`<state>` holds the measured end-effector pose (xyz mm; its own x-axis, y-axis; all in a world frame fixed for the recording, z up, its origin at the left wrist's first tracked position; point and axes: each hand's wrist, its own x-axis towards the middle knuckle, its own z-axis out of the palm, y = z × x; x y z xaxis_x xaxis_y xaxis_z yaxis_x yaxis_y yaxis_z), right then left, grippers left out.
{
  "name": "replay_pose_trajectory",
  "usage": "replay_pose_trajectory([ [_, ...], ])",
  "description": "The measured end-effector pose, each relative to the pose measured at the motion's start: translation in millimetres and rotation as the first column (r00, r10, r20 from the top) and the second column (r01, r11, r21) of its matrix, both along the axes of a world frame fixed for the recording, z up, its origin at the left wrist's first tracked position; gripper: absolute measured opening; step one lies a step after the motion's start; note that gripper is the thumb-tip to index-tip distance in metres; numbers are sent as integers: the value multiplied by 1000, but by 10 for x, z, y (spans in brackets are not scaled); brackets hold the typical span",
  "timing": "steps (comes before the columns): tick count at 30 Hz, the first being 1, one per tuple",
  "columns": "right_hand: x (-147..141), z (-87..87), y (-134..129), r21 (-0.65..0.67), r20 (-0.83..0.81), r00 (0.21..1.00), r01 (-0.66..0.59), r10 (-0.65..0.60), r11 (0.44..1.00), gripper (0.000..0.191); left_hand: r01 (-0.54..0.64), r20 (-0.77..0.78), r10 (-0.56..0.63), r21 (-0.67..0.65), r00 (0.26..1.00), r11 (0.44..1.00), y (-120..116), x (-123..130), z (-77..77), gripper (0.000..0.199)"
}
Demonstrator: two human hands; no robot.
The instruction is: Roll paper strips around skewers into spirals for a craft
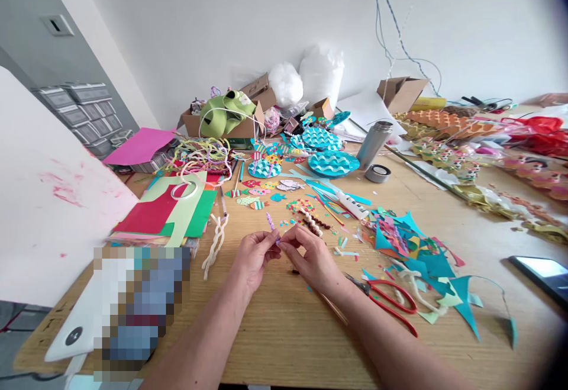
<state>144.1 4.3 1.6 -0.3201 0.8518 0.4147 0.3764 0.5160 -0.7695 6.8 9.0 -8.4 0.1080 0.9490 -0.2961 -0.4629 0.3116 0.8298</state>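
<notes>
Both hands meet over the middle of the table, fingers pinched together. Between them is a small purple twisted strip, like a curled pipe cleaner, its upper end pointing up and away. My left hand is closed round its lower part. My right hand pinches at the same spot, thumb and forefinger meeting the left fingertips. Just past the right hand lie brown and white twisted strips. Under the right wrist a thin wooden stick shows in part. Red-handled scissors lie right of the right forearm.
Left are stacked coloured papers and braided white cords. Paper fish, blue wavy paper plates and a steel flask stand further back. Paper scraps and a phone lie right. A white board juts in from the left.
</notes>
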Motion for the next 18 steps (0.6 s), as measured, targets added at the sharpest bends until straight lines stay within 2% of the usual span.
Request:
replay_pose_trajectory([
  [7, 8, -64, 3, 45, 92, 996, -15, 11, 999, 12, 22, -39, -22, 8, 999, 1000, -18, 9, -7, 30],
  [15, 52, 40, 14, 80, 127, 986, -121, 111, 989, 18, 52, -99, -44, 77, 994, 996, -34, 21, -7, 30],
  [18, 61, 43, 19, 84, 144, 983, -125, 112, 989, 18, 53, -130, -41, 95, 991, 994, -35, 31, -10, 30],
])
